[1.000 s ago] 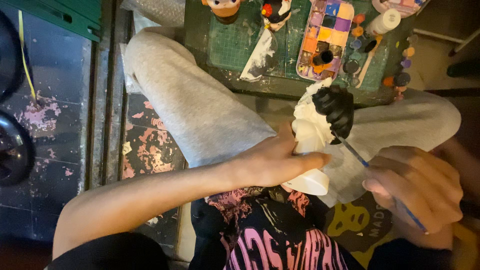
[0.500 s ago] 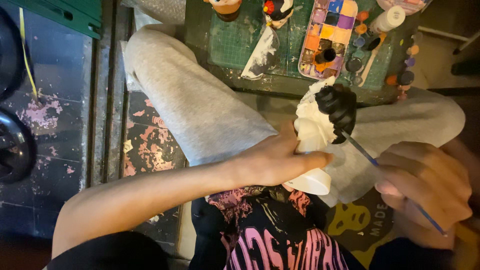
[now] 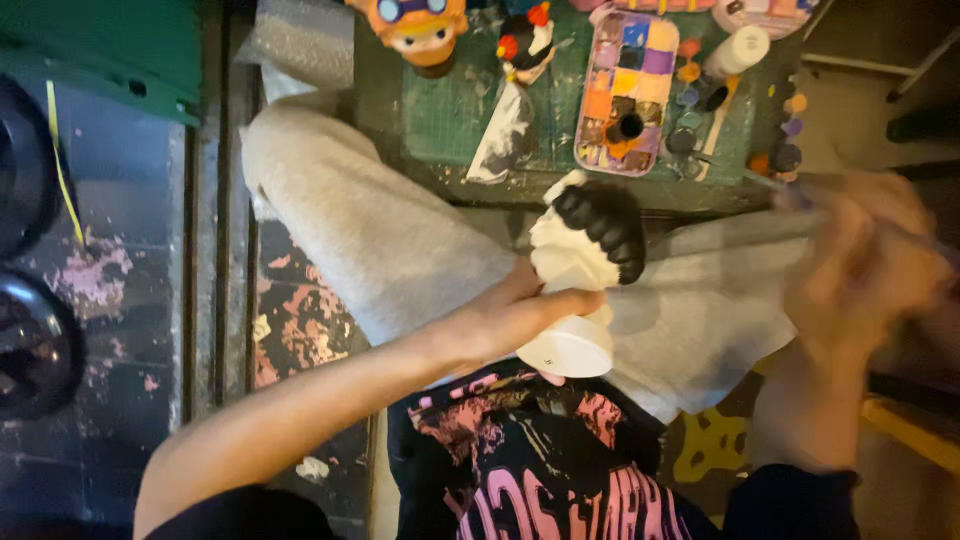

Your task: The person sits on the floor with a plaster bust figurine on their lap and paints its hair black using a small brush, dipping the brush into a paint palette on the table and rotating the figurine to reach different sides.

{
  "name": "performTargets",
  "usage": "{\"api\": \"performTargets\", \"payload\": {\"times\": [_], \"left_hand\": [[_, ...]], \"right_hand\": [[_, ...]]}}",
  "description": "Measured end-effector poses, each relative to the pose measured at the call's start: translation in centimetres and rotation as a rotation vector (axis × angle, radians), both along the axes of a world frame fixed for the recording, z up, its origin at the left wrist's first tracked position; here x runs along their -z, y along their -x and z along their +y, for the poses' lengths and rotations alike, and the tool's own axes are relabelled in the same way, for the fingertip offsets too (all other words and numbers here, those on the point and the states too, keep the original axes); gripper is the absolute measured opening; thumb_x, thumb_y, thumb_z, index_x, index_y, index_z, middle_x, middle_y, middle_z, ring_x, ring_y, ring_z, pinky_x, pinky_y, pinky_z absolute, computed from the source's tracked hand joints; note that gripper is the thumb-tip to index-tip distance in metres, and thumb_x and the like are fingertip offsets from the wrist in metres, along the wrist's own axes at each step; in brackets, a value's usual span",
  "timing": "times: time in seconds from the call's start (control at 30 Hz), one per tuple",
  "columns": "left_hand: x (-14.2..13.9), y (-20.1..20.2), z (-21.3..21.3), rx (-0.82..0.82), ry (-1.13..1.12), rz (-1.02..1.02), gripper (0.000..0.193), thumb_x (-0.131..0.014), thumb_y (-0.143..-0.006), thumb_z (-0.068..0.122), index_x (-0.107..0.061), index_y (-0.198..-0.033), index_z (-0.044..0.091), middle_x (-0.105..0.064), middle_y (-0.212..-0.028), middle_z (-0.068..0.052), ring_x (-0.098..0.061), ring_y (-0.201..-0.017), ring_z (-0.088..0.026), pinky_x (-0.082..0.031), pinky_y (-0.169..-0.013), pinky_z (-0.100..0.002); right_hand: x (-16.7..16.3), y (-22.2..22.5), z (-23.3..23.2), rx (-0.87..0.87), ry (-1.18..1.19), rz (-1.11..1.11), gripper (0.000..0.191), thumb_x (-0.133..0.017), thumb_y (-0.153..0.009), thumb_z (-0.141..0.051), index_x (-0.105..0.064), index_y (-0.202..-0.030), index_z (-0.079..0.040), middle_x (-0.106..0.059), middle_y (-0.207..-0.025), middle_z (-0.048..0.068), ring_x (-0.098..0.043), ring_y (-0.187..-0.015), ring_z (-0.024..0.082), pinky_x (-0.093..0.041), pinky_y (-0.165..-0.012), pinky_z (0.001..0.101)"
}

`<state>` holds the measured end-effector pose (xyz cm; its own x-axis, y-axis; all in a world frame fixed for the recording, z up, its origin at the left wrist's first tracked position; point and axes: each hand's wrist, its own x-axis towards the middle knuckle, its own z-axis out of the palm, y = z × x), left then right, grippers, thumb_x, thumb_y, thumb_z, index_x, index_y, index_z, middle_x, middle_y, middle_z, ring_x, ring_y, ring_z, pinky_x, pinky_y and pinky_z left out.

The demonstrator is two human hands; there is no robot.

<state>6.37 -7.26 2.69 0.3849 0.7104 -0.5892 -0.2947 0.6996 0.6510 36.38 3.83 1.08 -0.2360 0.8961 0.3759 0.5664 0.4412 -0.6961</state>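
Note:
My left hand grips a white plaster figurine with a black-painted top, holding it over my lap. My right hand is raised to the right of the figurine and blurred by motion; it holds a thin paintbrush whose tip points toward the small table. The brush is well clear of the figurine. My grey trouser legs lie under both hands.
A low green cutting mat holds a paint palette with many coloured wells, small paint pots, a white bottle, an orange figurine and a small black-and-red figurine. A green crate stands at the left.
My right hand has lifted the paintbrush off the figurine and swung it up and to the right toward the paints. My left hand keeps the figurine still.

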Motion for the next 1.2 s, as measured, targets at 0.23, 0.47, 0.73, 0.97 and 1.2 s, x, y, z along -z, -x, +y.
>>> {"api": "performTargets", "payload": {"times": [0.23,0.47,0.73,0.97,1.2], "left_hand": [[1.2,0.3,0.5,-0.041,0.115,-0.032,0.058,-0.065,-0.089,0.032,-0.045,-0.137,0.009,-0.067,-0.116,-0.013,-0.073,-0.095,-0.027,-0.066,-0.057,-0.046],[1.5,0.3,0.7,-0.045,0.070,-0.040,0.053,-0.064,-0.093,0.032,-0.051,-0.136,0.004,-0.069,-0.113,-0.014,-0.074,-0.094,-0.027,-0.066,-0.057,-0.043],[0.7,0.3,0.7,-0.039,0.005,-0.040,0.052,-0.063,-0.094,0.031,-0.052,-0.135,0.001,-0.068,-0.110,-0.016,-0.073,-0.090,-0.026,-0.065,-0.056,-0.041],[0.2,0.3,0.9,-0.015,0.025,-0.001,0.061,-0.065,-0.092,0.032,-0.045,-0.139,-0.001,-0.068,-0.115,-0.018,-0.074,-0.094,-0.027,-0.066,-0.056,-0.040],[0.1,0.2,1.0,-0.019,-0.012,0.004,0.059,-0.065,-0.093,0.031,-0.045,-0.138,-0.001,-0.067,-0.115,-0.018,-0.073,-0.093,-0.027,-0.065,-0.054,-0.040]], "right_hand": [[3.5,7.4,5.5,-0.208,-0.242,-0.154,0.003,-0.066,-0.115,0.002,-0.067,-0.113,0.005,-0.072,-0.105,0.017,-0.071,-0.090,0.031,-0.056,-0.080,0.0375],[3.2,9.7,6.5,-0.208,-0.171,-0.156,0.004,-0.069,-0.109,0.001,-0.069,-0.110,0.004,-0.069,-0.101,0.020,-0.066,-0.082,0.033,-0.053,-0.072,0.0411],[2.8,10.6,6.6,-0.275,-0.226,-0.177,0.004,-0.069,-0.109,0.002,-0.067,-0.109,0.005,-0.070,-0.106,0.020,-0.070,-0.095,0.037,-0.056,-0.085,0.0428],[2.8,10.9,6.6,-0.298,-0.218,-0.182,0.005,-0.069,-0.108,0.002,-0.066,-0.109,0.006,-0.071,-0.108,0.021,-0.069,-0.097,0.038,-0.056,-0.086,0.0433],[3.0,10.7,6.8,-0.260,-0.230,-0.185,0.005,-0.069,-0.109,0.001,-0.067,-0.110,0.006,-0.072,-0.105,0.022,-0.071,-0.091,0.037,-0.057,-0.081,0.0421]]}}
